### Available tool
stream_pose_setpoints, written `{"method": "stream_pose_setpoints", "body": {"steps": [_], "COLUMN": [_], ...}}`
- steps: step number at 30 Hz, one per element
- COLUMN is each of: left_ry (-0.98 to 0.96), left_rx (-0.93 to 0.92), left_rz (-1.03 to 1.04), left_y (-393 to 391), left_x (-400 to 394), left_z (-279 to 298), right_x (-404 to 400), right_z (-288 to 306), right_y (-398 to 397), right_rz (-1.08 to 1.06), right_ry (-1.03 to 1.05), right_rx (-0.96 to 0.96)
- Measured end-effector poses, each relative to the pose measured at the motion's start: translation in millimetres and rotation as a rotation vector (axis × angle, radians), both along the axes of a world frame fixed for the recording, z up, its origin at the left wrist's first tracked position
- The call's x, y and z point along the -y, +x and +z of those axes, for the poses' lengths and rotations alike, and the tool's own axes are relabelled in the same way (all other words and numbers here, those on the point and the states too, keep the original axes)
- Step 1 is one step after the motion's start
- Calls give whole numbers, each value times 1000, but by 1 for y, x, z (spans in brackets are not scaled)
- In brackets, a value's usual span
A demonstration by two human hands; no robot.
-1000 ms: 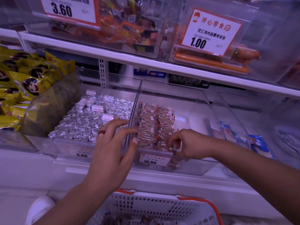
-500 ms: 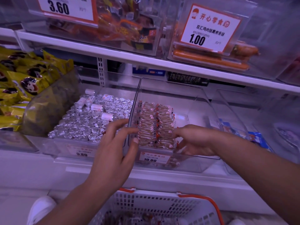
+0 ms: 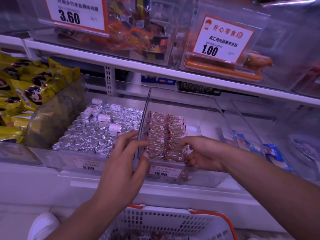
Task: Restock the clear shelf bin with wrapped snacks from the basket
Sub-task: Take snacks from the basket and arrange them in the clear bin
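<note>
The clear shelf bin (image 3: 213,116) sits on the lower shelf with a 10.80 tag on its front. Two tidy rows of wrapped snacks (image 3: 164,134) fill its left half. My left hand (image 3: 124,163) reaches to the bin's left wall, its straight fingers touching the wall beside the left row. My right hand (image 3: 202,153) is inside the bin against the right row, fingers curled round the snacks at the row's near end. Below, the white basket (image 3: 173,220) with orange handles holds more snacks (image 3: 155,235), mostly out of frame.
A neighbouring clear bin of silver foil sweets (image 3: 90,134) stands to the left, with yellow bags (image 3: 26,94) beyond it. Blue packets (image 3: 275,156) lie in the bin to the right. An upper shelf (image 3: 173,73) carries bins with price cards. My white shoe (image 3: 43,226) shows at bottom left.
My right hand has slid a little left, tight against the right row of snacks. My left hand stays at the bin's left wall.
</note>
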State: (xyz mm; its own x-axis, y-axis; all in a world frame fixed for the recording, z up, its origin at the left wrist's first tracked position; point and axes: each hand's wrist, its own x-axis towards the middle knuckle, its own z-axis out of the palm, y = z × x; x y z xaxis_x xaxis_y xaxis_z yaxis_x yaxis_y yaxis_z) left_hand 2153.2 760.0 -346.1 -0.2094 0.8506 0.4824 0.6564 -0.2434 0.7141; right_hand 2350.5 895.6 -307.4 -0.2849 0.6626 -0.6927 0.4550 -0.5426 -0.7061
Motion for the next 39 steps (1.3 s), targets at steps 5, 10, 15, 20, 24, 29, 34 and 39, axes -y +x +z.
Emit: {"method": "stream_pose_setpoints", "body": {"steps": [5, 10, 15, 20, 24, 29, 34, 39], "left_ry": [18, 16, 24, 82, 292, -508, -1080, -1241], "left_rx": [-1, -1, 3, -116, -330, -653, -717, -352], "left_rz": [-4, -11, -29, 6, -141, -498, -412, -55], "left_y": [0, 0, -1, -1, 10, 15, -16, 11], "left_x": [0, 0, 1, 10, 28, 79, 124, 120], "left_z": [-2, -2, -1, 5, -17, -149, -263, -318], "right_x": [-8, -10, -7, 12, 102, 181, 184, 195], "right_z": [3, -3, -6, -1, -25, -187, -311, -386], "right_y": [6, 0, 1, 22, 46, 53, 49, -2], "right_rz": [38, 31, 5, -51, -71, 726, 648, 516], "right_ry": [124, 168, 140, 851, 1323, 659, 243, 291], "right_rx": [267, 131, 25, 326, -64, 399, 671, 713]}}
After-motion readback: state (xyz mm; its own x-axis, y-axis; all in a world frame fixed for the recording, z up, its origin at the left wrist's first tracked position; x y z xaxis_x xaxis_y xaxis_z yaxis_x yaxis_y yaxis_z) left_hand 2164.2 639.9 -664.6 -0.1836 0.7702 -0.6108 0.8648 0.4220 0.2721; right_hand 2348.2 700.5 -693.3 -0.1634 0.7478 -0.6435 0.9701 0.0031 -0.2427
